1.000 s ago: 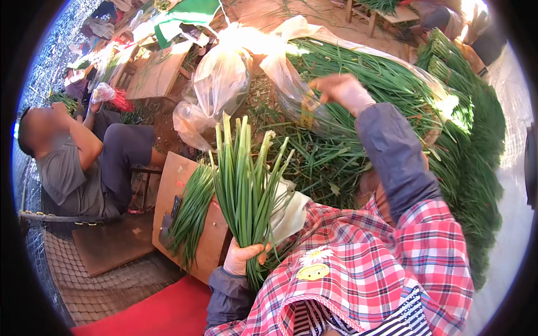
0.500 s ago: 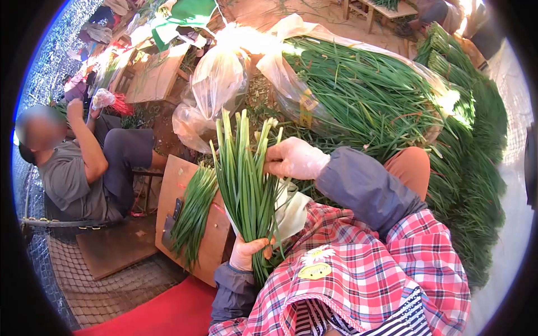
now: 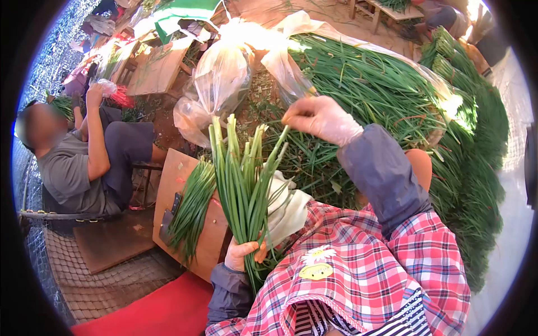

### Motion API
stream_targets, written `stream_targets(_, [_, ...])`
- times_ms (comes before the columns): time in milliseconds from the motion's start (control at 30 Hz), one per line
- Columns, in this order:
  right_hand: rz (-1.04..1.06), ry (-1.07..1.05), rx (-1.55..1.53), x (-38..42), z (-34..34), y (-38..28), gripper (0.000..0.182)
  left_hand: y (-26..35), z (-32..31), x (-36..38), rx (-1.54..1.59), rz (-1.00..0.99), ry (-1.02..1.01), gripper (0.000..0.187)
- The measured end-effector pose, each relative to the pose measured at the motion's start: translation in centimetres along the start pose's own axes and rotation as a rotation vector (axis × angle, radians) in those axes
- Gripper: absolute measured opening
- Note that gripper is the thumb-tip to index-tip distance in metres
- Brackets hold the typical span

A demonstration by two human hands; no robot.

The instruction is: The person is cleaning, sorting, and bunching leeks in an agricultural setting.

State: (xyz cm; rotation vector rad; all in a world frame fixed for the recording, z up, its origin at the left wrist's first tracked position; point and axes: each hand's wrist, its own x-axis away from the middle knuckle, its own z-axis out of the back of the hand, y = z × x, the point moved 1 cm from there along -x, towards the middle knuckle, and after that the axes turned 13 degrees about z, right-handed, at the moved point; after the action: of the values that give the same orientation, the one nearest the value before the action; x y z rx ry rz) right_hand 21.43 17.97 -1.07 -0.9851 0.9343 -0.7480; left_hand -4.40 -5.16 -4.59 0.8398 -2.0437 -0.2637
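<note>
You sit in a bright work space with a bare earth floor (image 3: pixel 269 17) strewn with scraps, netting (image 3: pixel 89 280) at the lower left and a white sheet (image 3: pixel 518 112) along the right. Beside you stands a low wooden desk (image 3: pixel 212 227), carrying a small bundle (image 3: pixel 192 207) and a dark metal piece (image 3: pixel 166 221); red cloth (image 3: pixel 157 308) lies below. Ahead are a plastic bag (image 3: pixel 221 78) and a big heap (image 3: pixel 364 84) of green stalks, with more stacks (image 3: pixel 479 151) to the right. Another person (image 3: pixel 67 168) sits at the left, one arm raised.

The bunch (image 3: pixel 241 179) is in front of your apron (image 3: pixel 358 269), near the desk's right edge, with your left hand (image 3: pixel 244 255) wrapped round its lower part. Its long axis runs nearly upright, leaning a little left at the top; pale stem ends point up and away from you, green leaves down past your fist. One stem (image 3: pixel 278 150) slants out to the right, its tip pinched in your right hand (image 3: pixel 316 119).

Your grip hides part of the leaves, and their lowest ends are hard to follow against your sleeve. Glare washes out the bag's top, the round lens border cuts off the corners, and the clutter at the far left is unclear.
</note>
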Motion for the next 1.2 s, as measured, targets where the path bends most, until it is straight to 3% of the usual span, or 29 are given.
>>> stream_targets(33, [-0.066,-0.175,0.062,-0.1,-0.6,-1.2,0.022,0.1,-0.1,-0.1,-0.01,0.007,0.016,0.042])
stream_targets(100, [-0.026,-0.295,0.441,0.1,-2.5,-2.9,0.027,0.6,-1.0,-0.2,-0.028,0.018,0.031,0.042])
stream_targets(167, [-0.033,-0.438,0.44,-0.1,-4.3,-1.9,0.029,0.9,-1.5,-0.4,-0.062,0.035,0.02,0.041])
stream_targets(300, [0.173,-0.399,0.445,1.7,-7.1,-0.3,0.023,0.5,-1.0,-0.8,-0.058,0.037,0.074,0.035])
stream_targets(367, [0.201,-0.562,0.115,3.0,-6.8,-2.9,0.019,0.7,-0.8,-1.2,-0.065,0.026,0.095,0.035])
stream_targets(433, [0.079,-0.84,-0.292,3.9,-5.1,-6.3,0.019,0.9,-0.9,-1.4,-0.055,0.013,0.108,0.035])
stream_targets(500, [0.071,-0.751,-0.64,4.4,-1.8,-7.9,0.024,0.7,-0.3,-1.5,-0.043,0.015,0.121,0.037])
stream_targets(533, [-0.244,-0.743,-0.673,4.1,-0.4,-6.3,0.022,0.7,-0.3,-1.4,-0.026,0.013,0.117,0.037])
stream_targets(567, [-0.345,-0.579,-0.346,3.3,-0.4,-4.2,0.022,0.8,-0.3,-1.4,-0.014,0.011,0.11,0.037])
stream_targets(600, [-0.037,-0.405,0.345,2.6,-0.6,-2.0,0.026,0.8,-0.4,-1.2,-0.023,0.013,0.114,0.037])
stream_targets(633, [-0.071,-0.268,0.583,1.9,-0.9,-1.5,0.032,0.9,-0.5,-1.2,-0.036,0.014,0.115,0.037])
stream_targets(667, [-0.203,-0.249,0.271,1.4,-1.0,-1.4,0.036,0.9,-0.7,-1.3,-0.044,0.02,0.116,0.037])
stream_targets(700, [-0.205,-0.23,0.127,1.1,-1.8,-0.8,0.041,0.7,-0.8,-1.3,-0.077,0.021,0.126,0.036])
stream_targets(767, [-0.125,-0.279,0.185,0.3,-3.8,-1.0,0.037,0.7,-0.9,-1.3,-0.152,0.025,0.146,0.035])
stream_targets(867, [-0.238,-0.255,-0.196,-0.6,-5.6,-0.1,0.017,1.0,-1.9,-1.0,-0.228,0.05,0.19,0.034])
stream_targets(1000, [-0.011,0.442,-0.874,-0.8,1.3,-1.0,0.02,0.7,0.0,-0.6,-0.153,0.019,0.12,0.034])
stream_targets(1033, [0.097,0.22,-1.16,-0.2,3.8,1.4,0.023,0.7,0.3,-0.6,-0.11,0.005,0.073,0.034])
stream_targets(1100, [-0.224,-0.184,-0.348,0.7,4.2,4.5,0.026,0.8,1.1,-0.8,-0.03,-0.025,-0.025,0.034])
stream_targets(1167, [-0.459,-0.619,0.46,3.2,0.8,3.4,0.027,1.6,-0.2,-0.9,-0.053,-0.066,0.018,0.03])
stream_targets(1200, [-0.525,-0.667,0.201,5.3,-0.8,4.4,0.028,1.8,-0.5,-0.7,-0.042,-0.075,0.018,0.031])
